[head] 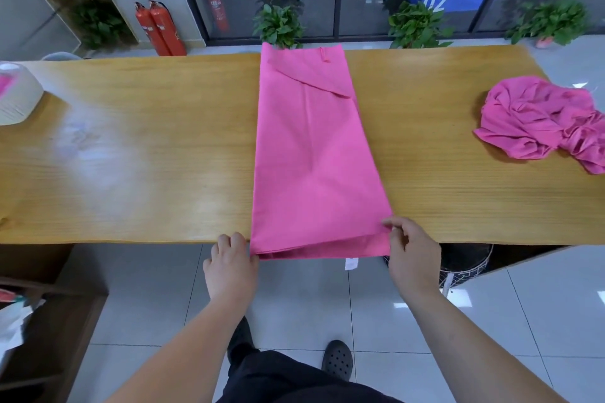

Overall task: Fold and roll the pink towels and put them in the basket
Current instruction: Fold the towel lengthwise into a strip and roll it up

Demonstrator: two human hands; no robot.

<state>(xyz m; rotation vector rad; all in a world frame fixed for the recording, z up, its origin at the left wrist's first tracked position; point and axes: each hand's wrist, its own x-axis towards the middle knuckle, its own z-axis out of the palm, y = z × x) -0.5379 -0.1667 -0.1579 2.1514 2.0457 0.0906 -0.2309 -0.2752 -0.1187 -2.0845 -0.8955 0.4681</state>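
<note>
Your left hand (230,267) and right hand (412,258) each hold a pinching grip on a near corner of the long folded pink cloth towel (314,154), which lies across the wooden counter (147,147) not yet rolled, while a crumpled pink towel heap (537,121) waits at the right.

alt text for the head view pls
The left hand and right hand grip the near corners of a folded pink towel laid lengthwise across a wooden table. A crumpled pink towel lies at right, a white basket at far left.

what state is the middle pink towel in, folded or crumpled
Folded: the towel lies as a long flat strip, stacked layers showing at its near edge.
</note>
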